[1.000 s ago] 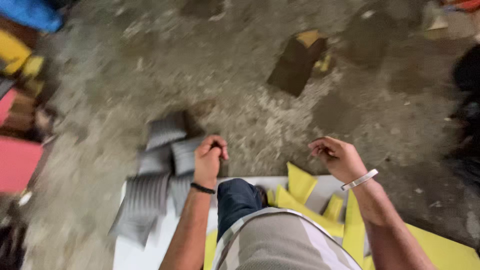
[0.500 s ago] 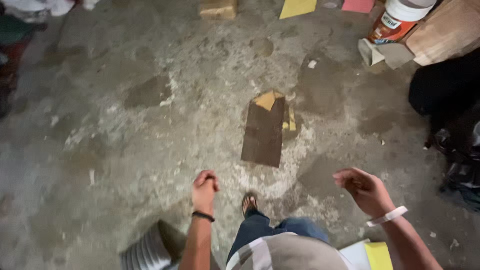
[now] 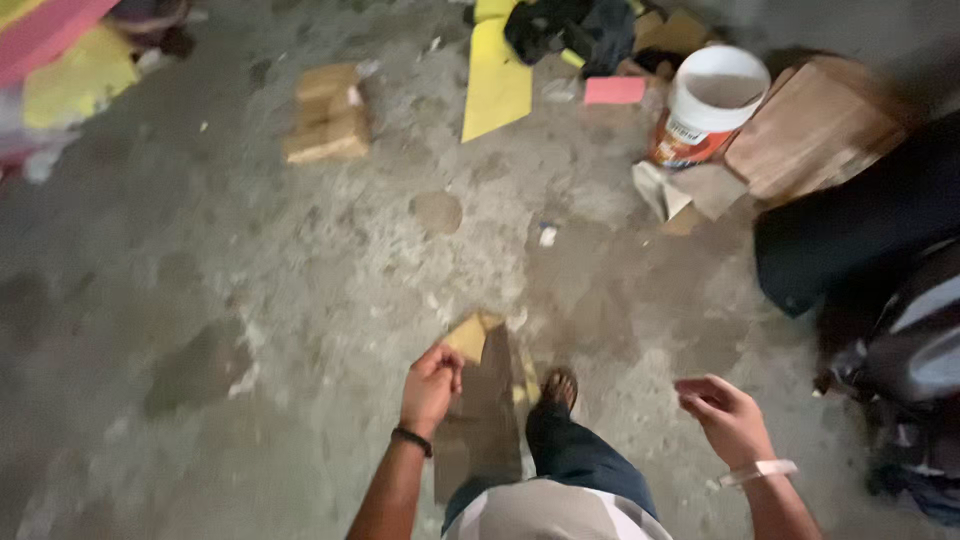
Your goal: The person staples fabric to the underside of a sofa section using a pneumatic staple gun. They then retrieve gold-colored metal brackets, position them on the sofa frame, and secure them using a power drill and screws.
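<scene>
I stand on a rough concrete floor, looking down past my arms. My left hand (image 3: 432, 385) wears a black wristband and is curled into a loose fist; nothing shows inside it. It hangs over a dark brown board (image 3: 488, 415) lying flat on the floor, with a small yellow piece (image 3: 467, 336) at the board's far end. My right hand (image 3: 725, 415), with a pale wristband, hangs empty with its fingers loosely apart. My sandalled foot (image 3: 558, 388) is set down beside the board.
A white bucket (image 3: 710, 100) stands at the back right beside brown boards (image 3: 812, 130). A long yellow sheet (image 3: 497, 80), a pink piece (image 3: 613, 90) and stacked cardboard boxes (image 3: 325, 115) lie farther off. Dark bulky objects (image 3: 880, 300) fill the right side.
I have walked forward: the brown board slid from ahead to under my left hand, and the grey stack and yellow sheets behind me left the view. Both hands kept their shape.
</scene>
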